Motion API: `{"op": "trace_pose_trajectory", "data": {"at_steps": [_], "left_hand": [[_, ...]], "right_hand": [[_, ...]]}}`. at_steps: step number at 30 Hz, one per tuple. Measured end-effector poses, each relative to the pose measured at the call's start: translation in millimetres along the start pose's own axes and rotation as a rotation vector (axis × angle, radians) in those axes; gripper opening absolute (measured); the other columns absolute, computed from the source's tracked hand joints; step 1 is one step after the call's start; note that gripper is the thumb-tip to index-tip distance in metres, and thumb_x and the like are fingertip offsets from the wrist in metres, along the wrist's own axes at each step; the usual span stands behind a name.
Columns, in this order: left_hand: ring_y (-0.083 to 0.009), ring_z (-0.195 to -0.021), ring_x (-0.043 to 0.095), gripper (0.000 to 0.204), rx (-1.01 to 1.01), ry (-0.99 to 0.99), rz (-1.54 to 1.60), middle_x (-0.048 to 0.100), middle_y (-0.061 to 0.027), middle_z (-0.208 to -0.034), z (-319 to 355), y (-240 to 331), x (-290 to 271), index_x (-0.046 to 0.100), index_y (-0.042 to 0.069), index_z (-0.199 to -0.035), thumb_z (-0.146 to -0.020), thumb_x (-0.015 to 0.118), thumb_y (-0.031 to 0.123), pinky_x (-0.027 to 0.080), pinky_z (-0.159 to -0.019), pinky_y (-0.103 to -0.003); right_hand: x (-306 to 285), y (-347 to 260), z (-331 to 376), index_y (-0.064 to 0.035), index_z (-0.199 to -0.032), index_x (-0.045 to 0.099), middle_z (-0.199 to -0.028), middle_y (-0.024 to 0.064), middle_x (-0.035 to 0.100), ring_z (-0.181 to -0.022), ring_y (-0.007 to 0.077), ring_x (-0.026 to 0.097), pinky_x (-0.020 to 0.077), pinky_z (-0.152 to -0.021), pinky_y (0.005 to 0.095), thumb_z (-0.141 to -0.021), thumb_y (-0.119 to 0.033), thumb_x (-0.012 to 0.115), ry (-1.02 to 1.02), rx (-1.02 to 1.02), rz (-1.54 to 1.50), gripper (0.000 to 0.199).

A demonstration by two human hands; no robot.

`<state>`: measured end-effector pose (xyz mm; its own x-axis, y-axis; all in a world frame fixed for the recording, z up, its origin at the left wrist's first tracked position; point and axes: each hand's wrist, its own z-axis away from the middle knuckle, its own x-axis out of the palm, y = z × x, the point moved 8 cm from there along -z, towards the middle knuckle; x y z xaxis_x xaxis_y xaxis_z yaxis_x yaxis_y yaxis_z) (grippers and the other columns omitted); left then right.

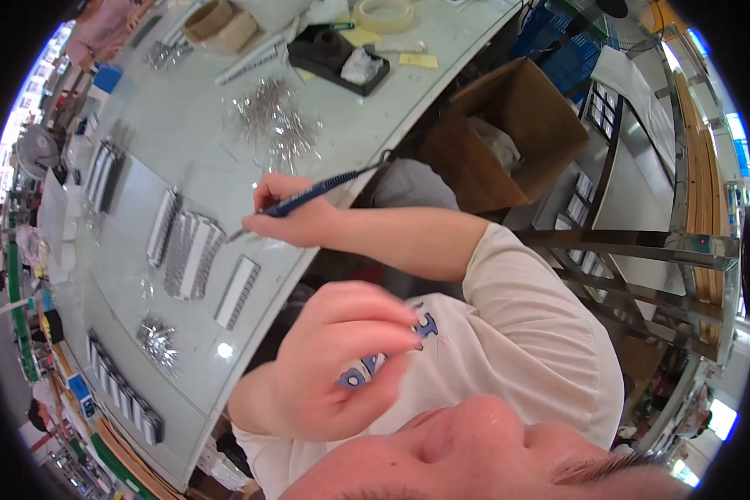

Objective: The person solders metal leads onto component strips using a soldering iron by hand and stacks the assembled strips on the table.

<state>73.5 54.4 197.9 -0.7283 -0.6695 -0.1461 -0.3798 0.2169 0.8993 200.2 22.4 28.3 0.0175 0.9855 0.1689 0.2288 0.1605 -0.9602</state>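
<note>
My right hand is closed round the dark blue handle of a soldering iron. Its tip points down and left, beside a group of grey and white strip-shaped parts on the table; whether it touches them I cannot tell. A single white strip with a dark toothed edge lies closer to the table's edge. Raised in front of my shirt, my left hand has its fingers curled toward the thumb. Its fingertips are blurred, and anything between them cannot be made out.
Two piles of shiny thin metal pieces lie on the pale table. Further strip rows sit along its far side. A black holder and tape rolls stand near the top. Beside the table is an open cardboard box.
</note>
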Motion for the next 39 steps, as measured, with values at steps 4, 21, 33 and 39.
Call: {"op": "trace_pose_trajectory", "data": {"at_steps": [4,21,33,39], "left_hand": [[-0.0309,-0.095,0.055,0.034,0.206,-0.288,-0.122,0.058,-0.0122,-0.106,-23.3,11.4,34.2,0.059,0.002,-0.100,-0.072,0.062,0.020,0.043,-0.082,-0.040],[-0.0266,-0.077,0.060,0.016,0.023,-0.391,-0.273,0.062,-0.0096,-0.090,22.3,-69.9,52.4,0.063,0.003,-0.087,-0.071,0.065,0.005,0.048,-0.068,-0.035],[-0.0313,-0.081,0.065,0.020,-0.840,-0.521,-1.660,0.067,-0.0104,-0.086,420.9,-310.6,-84.2,0.069,0.011,-0.086,-0.081,0.058,0.026,0.050,-0.068,-0.043],[-0.0281,-0.086,0.063,0.026,-0.368,-1.065,-1.485,0.067,-0.0065,-0.091,560.6,-446.2,-34.2,0.067,0.011,-0.092,-0.081,0.054,0.030,0.048,-0.068,-0.044]], "right_hand": [[4.8,-0.5,-2.7,-0.0049,-0.078,0.052,-0.065,-0.0014,0.054,-0.059,0.0040,0.048,0.0394,-0.051,0.0220,-0.074,-0.012,0.075,-0.005,-0.008,0.035,0.024],[2.8,-2.5,-2.1,-0.0062,-0.079,0.053,-0.066,0.0025,0.055,-0.060,0.0102,0.052,0.0432,-0.054,0.0276,-0.074,-0.020,0.075,0.008,-0.042,0.139,0.026],[5.1,-8.7,-2.5,-0.0049,-0.077,0.049,-0.065,0.0042,0.054,-0.059,0.0138,0.052,0.0420,-0.052,0.0295,-0.072,-0.017,0.073,-0.054,0.070,-0.066,0.028],[4.2,-13.1,2.8,-0.0049,-0.078,0.049,-0.063,0.0023,0.055,-0.058,0.0104,0.056,0.0419,-0.051,0.0270,-0.077,-0.015,0.072,-0.033,-0.008,0.009,0.025]]}}
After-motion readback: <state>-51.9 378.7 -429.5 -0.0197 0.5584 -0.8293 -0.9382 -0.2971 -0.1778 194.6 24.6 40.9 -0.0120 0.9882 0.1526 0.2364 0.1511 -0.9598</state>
